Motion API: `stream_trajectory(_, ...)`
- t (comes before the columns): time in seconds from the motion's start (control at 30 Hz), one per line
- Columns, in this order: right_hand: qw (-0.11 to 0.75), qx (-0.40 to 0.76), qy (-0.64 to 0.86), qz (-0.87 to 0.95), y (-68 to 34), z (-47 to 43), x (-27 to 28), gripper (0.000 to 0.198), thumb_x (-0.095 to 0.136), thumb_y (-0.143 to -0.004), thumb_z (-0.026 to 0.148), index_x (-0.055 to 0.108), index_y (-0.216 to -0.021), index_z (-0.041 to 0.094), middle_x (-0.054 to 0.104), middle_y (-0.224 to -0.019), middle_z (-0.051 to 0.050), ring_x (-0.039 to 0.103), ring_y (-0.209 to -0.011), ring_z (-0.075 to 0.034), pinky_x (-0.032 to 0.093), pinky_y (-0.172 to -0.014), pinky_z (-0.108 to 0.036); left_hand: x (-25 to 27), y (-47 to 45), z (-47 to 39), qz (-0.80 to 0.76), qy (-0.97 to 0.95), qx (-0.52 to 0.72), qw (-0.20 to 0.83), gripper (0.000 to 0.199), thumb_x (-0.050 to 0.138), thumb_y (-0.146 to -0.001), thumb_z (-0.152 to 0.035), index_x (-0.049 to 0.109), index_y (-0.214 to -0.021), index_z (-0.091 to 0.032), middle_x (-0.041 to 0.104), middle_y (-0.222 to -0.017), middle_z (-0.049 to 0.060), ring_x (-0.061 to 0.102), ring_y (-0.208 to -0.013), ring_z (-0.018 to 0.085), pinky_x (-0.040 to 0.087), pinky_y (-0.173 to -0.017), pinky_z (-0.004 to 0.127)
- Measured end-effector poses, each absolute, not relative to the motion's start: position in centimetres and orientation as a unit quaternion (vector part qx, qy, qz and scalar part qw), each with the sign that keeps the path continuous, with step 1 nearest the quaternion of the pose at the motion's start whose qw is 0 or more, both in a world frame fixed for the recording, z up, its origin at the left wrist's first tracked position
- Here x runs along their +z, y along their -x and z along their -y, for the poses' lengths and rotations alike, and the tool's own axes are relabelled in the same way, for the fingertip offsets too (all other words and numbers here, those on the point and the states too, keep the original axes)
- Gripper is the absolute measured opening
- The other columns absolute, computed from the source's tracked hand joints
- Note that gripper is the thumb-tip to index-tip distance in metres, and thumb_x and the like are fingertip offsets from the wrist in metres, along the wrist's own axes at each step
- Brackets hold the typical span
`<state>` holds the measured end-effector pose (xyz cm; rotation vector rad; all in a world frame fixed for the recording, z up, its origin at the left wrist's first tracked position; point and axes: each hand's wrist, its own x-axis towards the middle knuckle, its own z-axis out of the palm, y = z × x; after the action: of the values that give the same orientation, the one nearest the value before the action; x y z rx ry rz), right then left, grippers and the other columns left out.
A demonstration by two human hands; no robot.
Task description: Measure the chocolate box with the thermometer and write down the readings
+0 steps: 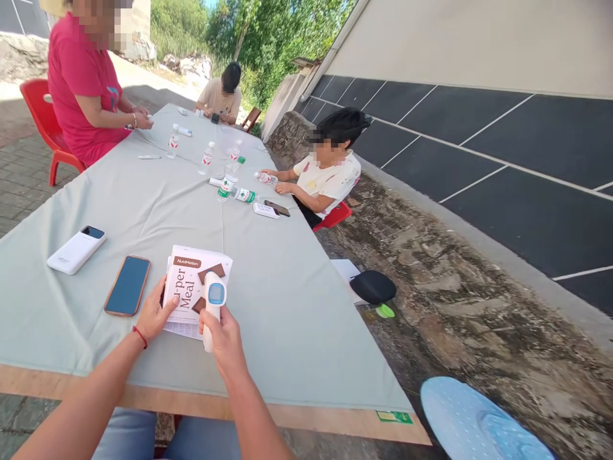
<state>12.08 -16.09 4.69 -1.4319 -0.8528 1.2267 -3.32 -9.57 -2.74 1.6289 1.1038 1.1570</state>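
Note:
My right hand (223, 335) is wrapped round the handle of a white infrared thermometer (209, 329), its small blue screen facing me. Below and behind it is a white and brown NutriMotion meal box (184, 291), partly covered by the thermometer. My left hand (156, 310) grips that box at its left edge, thumb on the front and the other fingers mostly hidden behind. A printed sheet shows under the box's lower edge. To the left of my left hand, a phone (128, 285) with a dark screen lies flat on the cloth.
A white power bank (76, 250) lies at the left on the grey-green tablecloth (297, 319). Several water bottles (227, 188) stand or lie farther up the table, near another phone (277, 208). Three people are around the far part. A light blue dotted hat (474, 415) is at lower right.

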Motion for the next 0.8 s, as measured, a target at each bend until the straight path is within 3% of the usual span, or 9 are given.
stream_trajectory(0.2,0.530,0.480,0.604,0.353,-14.2,17.9,4.5,0.022,0.062,-0.073,0.041,0.054,-0.074,0.020,0.049,-0.061,0.004,0.043,-0.058,-0.012,0.037,-0.055,-0.025,-1.0,3.5,9.4,-0.432,-0.632,0.425,0.483,0.063,0.056,-0.085,-0.053,0.044,-0.134,-0.015,0.058,-0.132,0.015,0.056,-0.119,0.030,0.045,-0.100,0.044)
stream_trajectory(0.43,0.545,0.457,0.627,0.319,-17.0,18.9,4.5,0.025,0.063,-0.072,0.044,0.056,-0.075,0.020,0.052,-0.063,0.003,0.046,-0.059,-0.012,0.037,-0.055,-0.025,2.6,5.3,7.9,-0.494,-0.654,0.278,0.500,0.062,0.068,-0.071,-0.058,0.059,-0.115,-0.016,0.069,-0.110,0.011,0.063,-0.099,0.028,0.051,-0.085,0.042)
stream_trajectory(0.57,0.550,0.449,0.635,0.302,-17.9,18.7,4.1,0.027,0.064,-0.070,0.046,0.056,-0.073,0.020,0.052,-0.061,0.003,0.046,-0.058,-0.013,0.037,-0.055,-0.025,3.7,5.1,6.1,-0.495,-0.628,0.310,0.514,0.063,0.071,-0.069,-0.055,0.058,-0.116,-0.016,0.068,-0.113,0.011,0.062,-0.101,0.028,0.051,-0.084,0.042)
stream_trajectory(0.8,0.525,0.407,0.675,0.321,-20.3,18.3,1.3,0.028,0.063,-0.070,0.047,0.057,-0.074,0.020,0.050,-0.060,0.003,0.045,-0.058,-0.013,0.037,-0.055,-0.025,3.2,2.6,-3.1,-0.524,-0.612,0.406,0.430,0.066,0.075,-0.061,-0.045,0.051,-0.116,-0.016,0.064,-0.115,0.010,0.060,-0.103,0.026,0.051,-0.087,0.042)
